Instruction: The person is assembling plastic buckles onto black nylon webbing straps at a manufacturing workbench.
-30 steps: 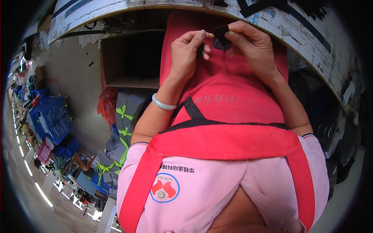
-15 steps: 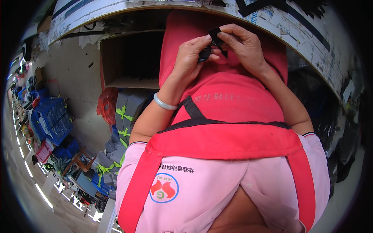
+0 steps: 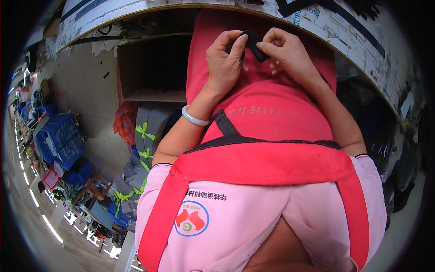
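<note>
A short black strip, apparently of fabric, bridges my two hands above the lap of the red apron. My left hand is closed, its thumb and forefinger pinching the strip's upper left part. At the strip's lower right edge, my right hand pinches with thumb and forefinger, its other fingers curled loosely. A pale bangle circles my left wrist.
The worktable's edge curves just beyond my hands, with black strips on top. To the left stand an open cardboard box, a red plastic bag, grey bundles tied with green ribbon, and a blue crate.
The black strip has turned and now shows more of its length between my hands. My right hand has shifted slightly right and down; my left fingers have re-gripped higher.
</note>
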`<state>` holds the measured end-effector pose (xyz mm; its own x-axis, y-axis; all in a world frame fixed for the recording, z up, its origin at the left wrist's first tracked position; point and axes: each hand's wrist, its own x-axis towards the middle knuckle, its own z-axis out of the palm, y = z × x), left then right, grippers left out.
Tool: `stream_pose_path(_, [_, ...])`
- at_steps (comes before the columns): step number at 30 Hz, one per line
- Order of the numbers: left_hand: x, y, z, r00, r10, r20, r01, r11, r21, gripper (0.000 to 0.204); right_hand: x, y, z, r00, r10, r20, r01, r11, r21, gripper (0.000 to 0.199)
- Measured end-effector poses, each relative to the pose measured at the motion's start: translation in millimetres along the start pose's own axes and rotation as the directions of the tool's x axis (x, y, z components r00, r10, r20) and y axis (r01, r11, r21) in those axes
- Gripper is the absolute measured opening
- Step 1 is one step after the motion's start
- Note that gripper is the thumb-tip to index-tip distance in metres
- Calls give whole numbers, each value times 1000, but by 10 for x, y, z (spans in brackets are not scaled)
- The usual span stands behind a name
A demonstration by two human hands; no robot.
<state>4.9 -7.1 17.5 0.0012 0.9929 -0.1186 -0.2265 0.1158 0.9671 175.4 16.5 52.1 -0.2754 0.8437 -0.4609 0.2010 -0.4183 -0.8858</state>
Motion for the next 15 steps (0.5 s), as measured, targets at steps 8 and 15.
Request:
stream_pose_path(8, [12, -10, -33, 993, -113, 26, 116, 981, -158, 20, 69, 96, 27, 1000, -13, -3, 13, 980, 197, 16])
stream_pose_path(15, [49, -57, -138, 996, 53, 75, -49, 997, -64, 20, 76, 126, 98, 984, -163, -72, 178, 932, 316, 23])
